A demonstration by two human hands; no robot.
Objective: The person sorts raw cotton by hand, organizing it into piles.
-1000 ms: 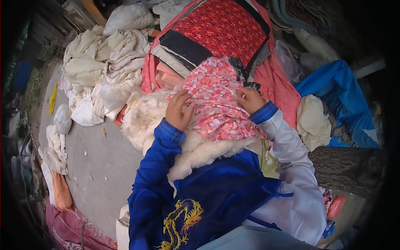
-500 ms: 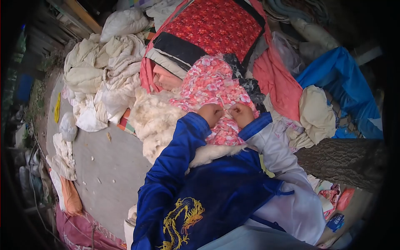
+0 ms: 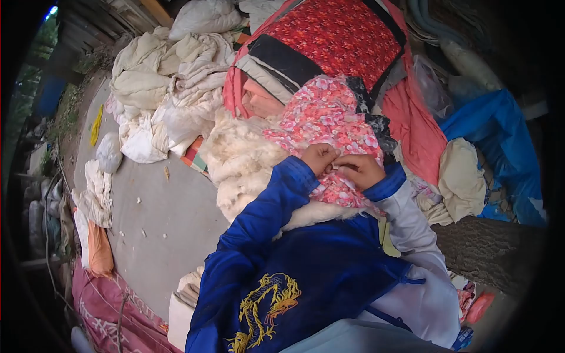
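Note:
Pink floral cloth (image 3: 315, 112) lies crumpled across my lap, over a cream mass of fluffy wadding (image 3: 235, 159). My left hand (image 3: 318, 157) is closed above this cloth, with its fingers curled in. Beside it, my right hand (image 3: 362, 169) is also closed, its thumb and fingers pinched together. The fingertips of both hands meet over the cloth. A small whitish bit shows between them, too small to name.
Ahead lies a red flowered bundle (image 3: 335, 41) with black edging. Cream cloths (image 3: 141, 88) are heaped at the left on grey ground (image 3: 159, 217). A blue sheet (image 3: 500, 141) and a thick log (image 3: 488, 247) are on the right. Maroon fabric (image 3: 109, 312) lies at the lower left.
My hands were slightly apart and have come together at the fingertips, the right moving towards the left. The view has shifted, so the surroundings sit further right.

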